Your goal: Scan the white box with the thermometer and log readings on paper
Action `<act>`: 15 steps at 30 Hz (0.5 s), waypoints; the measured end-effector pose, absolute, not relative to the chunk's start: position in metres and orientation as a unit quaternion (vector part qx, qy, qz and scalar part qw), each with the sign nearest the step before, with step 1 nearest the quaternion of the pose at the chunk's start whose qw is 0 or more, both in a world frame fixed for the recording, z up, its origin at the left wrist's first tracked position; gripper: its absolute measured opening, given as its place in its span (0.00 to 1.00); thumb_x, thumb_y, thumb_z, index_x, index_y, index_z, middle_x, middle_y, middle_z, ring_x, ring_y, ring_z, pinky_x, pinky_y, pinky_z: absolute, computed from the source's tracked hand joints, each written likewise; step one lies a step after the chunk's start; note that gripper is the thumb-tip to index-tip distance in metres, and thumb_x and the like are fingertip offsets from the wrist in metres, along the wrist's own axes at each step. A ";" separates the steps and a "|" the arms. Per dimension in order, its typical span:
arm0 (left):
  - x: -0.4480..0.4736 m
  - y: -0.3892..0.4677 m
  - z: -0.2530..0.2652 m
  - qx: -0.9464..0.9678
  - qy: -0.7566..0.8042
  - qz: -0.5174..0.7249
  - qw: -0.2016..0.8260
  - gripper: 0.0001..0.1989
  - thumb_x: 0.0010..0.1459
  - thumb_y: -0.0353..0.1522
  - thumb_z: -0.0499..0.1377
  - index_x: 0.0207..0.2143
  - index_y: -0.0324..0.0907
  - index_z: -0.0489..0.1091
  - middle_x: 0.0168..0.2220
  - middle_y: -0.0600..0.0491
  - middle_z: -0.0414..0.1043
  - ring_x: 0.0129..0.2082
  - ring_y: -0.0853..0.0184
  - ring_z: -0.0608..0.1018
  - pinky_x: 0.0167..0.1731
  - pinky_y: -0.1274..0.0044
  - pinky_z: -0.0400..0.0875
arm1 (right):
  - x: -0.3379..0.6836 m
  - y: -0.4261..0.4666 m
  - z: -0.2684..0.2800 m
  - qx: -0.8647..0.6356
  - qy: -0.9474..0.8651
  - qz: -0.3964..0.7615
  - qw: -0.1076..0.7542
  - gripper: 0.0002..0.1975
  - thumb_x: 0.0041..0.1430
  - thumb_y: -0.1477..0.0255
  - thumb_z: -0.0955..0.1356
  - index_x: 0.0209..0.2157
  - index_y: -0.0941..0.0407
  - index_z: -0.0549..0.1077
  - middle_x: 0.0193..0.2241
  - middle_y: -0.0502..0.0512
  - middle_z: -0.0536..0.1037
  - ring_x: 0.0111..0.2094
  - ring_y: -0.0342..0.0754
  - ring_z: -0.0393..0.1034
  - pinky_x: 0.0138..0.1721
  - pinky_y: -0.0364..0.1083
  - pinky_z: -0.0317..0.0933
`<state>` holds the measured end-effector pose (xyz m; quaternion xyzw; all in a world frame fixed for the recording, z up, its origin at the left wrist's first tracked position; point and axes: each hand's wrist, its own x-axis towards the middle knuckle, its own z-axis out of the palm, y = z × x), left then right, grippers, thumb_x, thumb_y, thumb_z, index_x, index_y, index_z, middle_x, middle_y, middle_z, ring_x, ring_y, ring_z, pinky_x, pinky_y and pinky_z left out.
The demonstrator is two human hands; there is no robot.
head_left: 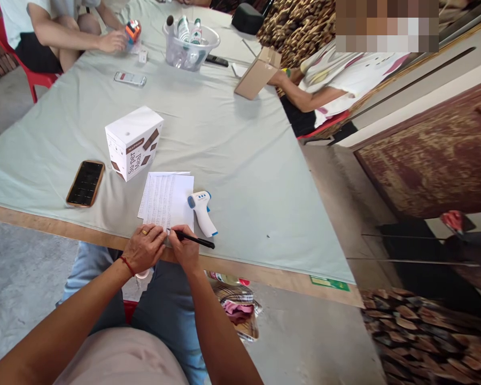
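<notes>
1. The sheets of paper (182, 198), the landmark here, lie at the near edge of the cloth-covered surface (244, 176); the top one bears dense handwriting in its left part, and another peeks out from under it.
2. The black pen (198, 240) slants over the lower edge of the sheets, its tip at the writing; whether the tip touches is too small to tell.
3. The right hand (186, 252), at the sheets' lower right corner, is closed around the pen, gripping it near the tip.
4. The left hand (144, 249) rests palm down at the sheets' lower left, its fingers loosely extended onto the paper; a ring and a red bracelet show on it.
5. Overlapping the right edge of the sheets lies a white-and-blue thermometer (202, 214); just beyond their upper left stands a white box (134, 141); farther left of them lies a dark-screened phone (85, 183).
6. Well beyond the sheets stands a clear tub (176, 53) holding bottles; to its right, beyond the sheets too, a co-worker's hand touches a tilted cardboard box (250, 80).
</notes>
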<state>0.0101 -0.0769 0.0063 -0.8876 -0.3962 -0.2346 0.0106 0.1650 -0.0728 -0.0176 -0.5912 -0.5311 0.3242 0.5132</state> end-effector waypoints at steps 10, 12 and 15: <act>0.009 -0.077 0.004 -0.888 -0.397 -0.233 -0.005 0.14 0.64 0.31 0.53 0.50 0.41 0.71 0.49 0.46 0.74 0.49 0.58 0.72 0.51 0.64 0.67 | 0.164 -0.072 -0.016 -0.592 -0.519 0.320 0.528 0.06 0.52 0.68 0.65 0.26 0.54 0.69 0.22 0.48 0.73 0.25 0.44 0.66 0.30 0.45 0.64; 0.009 -0.077 0.004 -0.887 -0.398 -0.235 -0.005 0.14 0.64 0.31 0.53 0.50 0.40 0.71 0.49 0.46 0.74 0.49 0.58 0.72 0.51 0.64 0.66 | 0.164 -0.072 -0.016 -0.590 -0.519 0.321 0.529 0.06 0.52 0.67 0.65 0.26 0.54 0.70 0.22 0.49 0.73 0.25 0.44 0.66 0.30 0.45 0.64; 0.009 -0.077 0.004 -0.887 -0.400 -0.230 -0.009 0.14 0.64 0.31 0.54 0.50 0.40 0.71 0.49 0.46 0.74 0.50 0.58 0.72 0.51 0.64 0.66 | 0.165 -0.072 -0.018 -0.591 -0.526 0.320 0.521 0.06 0.53 0.67 0.65 0.27 0.55 0.70 0.22 0.48 0.72 0.25 0.44 0.66 0.31 0.45 0.63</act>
